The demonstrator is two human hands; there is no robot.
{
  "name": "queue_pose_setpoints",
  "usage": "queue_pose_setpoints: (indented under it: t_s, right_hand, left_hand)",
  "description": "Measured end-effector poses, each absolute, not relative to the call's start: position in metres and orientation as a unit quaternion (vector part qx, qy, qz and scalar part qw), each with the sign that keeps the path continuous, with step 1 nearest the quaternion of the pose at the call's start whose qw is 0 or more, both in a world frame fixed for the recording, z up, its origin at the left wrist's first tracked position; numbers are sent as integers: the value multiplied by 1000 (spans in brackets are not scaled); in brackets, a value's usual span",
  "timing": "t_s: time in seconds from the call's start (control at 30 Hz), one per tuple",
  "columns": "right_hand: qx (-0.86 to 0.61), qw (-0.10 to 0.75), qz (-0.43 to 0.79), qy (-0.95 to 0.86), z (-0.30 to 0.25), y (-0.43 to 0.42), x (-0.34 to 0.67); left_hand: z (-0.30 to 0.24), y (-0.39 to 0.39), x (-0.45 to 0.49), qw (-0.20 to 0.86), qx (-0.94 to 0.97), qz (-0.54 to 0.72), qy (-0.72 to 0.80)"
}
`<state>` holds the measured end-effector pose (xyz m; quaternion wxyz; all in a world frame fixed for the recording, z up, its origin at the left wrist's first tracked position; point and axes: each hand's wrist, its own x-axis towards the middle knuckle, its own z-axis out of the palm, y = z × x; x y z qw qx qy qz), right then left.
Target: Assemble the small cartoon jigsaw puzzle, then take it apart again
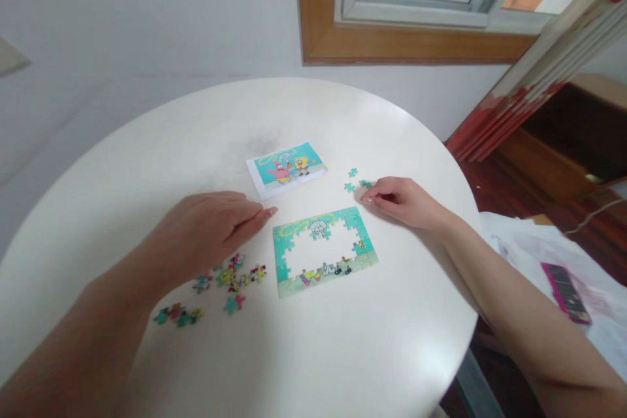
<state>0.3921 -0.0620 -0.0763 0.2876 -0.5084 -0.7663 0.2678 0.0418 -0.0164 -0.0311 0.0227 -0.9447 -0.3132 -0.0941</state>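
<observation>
The left forearm [115, 290] and right forearm [499, 281] are bare — the fingers [255, 217] end in glossy nails [272, 211].

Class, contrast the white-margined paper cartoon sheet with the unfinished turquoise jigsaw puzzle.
The paper cartoon sheet shows its whole scene; the jigsaw puzzle has an open centre.
The sheet has white margins; the puzzle's picture runs to its edge.
The sheet lies farther from the viewer than the puzzle.
Both show turquoise cartoon backgrounds.

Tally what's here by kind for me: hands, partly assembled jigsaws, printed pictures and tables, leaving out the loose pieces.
Hands: 2, left hand and right hand
Partly assembled SpongeBob jigsaw: 1
Printed SpongeBob picture: 1
Round white table: 1
Total: 5
</observation>
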Motion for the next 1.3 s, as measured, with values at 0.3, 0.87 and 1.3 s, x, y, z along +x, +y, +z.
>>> queue_pose_setpoints:
  t_s: [0.3,0.87,1.3]
  right_hand:
    - [-499,299,277,-765,-78,-61,391]
    - [-513,284,273,-763,-81,-61,393]
    - [-545,235,280,-755,-84,-64,397]
  left_hand:
    - [-31,-17,46,-22,-956,-133,-261]
    - [-18,-19,40,-11,-938,-94,-333]
    - [-7,-67,-2,-40,-926,-81,-367]
